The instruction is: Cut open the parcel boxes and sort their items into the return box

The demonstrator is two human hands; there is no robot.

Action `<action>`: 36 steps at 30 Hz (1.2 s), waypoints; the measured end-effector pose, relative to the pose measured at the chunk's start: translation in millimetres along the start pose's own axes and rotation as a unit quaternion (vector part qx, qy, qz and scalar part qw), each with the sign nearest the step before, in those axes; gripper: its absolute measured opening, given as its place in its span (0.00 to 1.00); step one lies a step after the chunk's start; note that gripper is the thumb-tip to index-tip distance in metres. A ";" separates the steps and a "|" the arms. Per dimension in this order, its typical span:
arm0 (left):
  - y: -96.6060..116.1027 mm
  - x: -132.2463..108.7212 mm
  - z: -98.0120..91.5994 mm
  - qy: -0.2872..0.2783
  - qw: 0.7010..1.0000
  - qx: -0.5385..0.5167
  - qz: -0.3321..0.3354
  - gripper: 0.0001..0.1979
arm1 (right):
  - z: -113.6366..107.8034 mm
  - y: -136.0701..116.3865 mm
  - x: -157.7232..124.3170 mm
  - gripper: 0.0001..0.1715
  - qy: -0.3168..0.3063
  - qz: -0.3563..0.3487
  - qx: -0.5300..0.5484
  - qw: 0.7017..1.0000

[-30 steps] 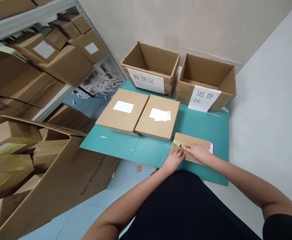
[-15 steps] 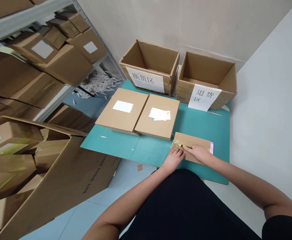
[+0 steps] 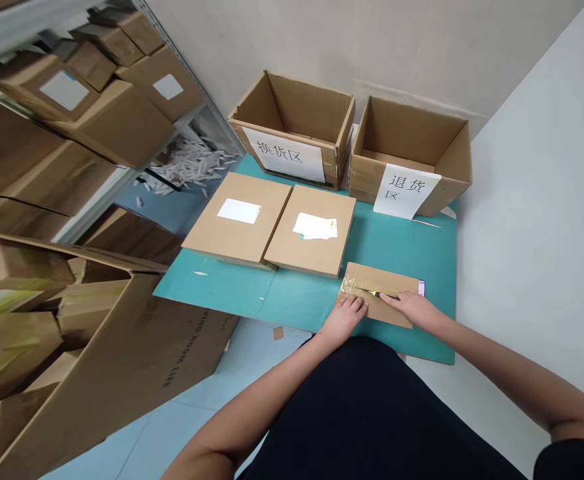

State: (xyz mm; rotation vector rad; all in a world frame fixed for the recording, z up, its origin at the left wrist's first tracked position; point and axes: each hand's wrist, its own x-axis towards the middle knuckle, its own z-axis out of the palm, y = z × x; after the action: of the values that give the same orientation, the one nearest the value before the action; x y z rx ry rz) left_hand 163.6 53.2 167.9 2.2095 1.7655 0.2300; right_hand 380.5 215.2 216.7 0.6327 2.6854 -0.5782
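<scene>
The right hand (image 3: 415, 308) grips a slim cutter (image 3: 378, 295), pointing towards the left; the left hand (image 3: 343, 319) lies unclenched against the carton (image 3: 389, 278) beneath both. Beyond the left hand, two labelled boxes (image 3: 308, 255) sit on the worktop (image 3: 397, 243).

1 head-worn view, from close above the near edge of the green table (image 3: 405, 243), facing forward and down, side edges in frame
</scene>
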 end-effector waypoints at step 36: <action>-8.3 -3.1 -2.8 -0.017 1.000 0.019 0.012 0.25 | 7.1 59.3 -143.9 0.37 0.015 0.099 -0.088 0.991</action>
State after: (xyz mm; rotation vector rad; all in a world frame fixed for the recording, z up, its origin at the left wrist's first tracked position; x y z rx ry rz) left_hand 154.4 52.3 168.0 2.2489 1.7401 0.1639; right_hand 532.9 210.0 248.5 0.8508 2.6219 -0.2786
